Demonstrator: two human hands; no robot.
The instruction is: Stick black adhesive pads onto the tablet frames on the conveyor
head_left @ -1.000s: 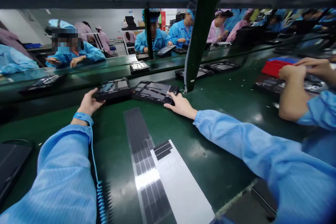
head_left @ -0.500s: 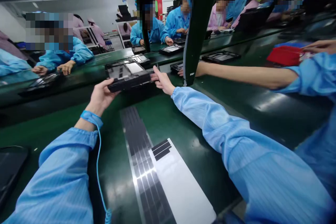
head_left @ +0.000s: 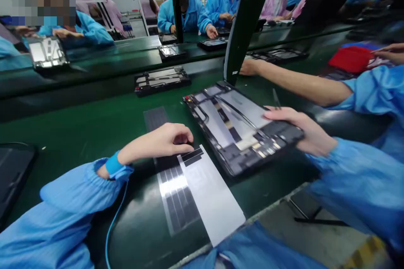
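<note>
Right hand (head_left: 298, 128) gripping black open tablet frame (head_left: 235, 130) at 3 o'clock, fingers closed on edge; left fingers (head_left: 179, 139) curled onto black strip (head_left: 192, 156) on white backing sheet (head_left: 211, 193), hold unclear

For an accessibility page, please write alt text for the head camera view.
A person's right hand holds an open tablet frame tilted over a green workbench, while the left hand touches black strips on a white sheet.

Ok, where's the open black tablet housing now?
In the head view, the open black tablet housing is center-right, held at its right edge by the right hand, just beside the white liner strip with black adhesive pieces on the green workbench.
</note>
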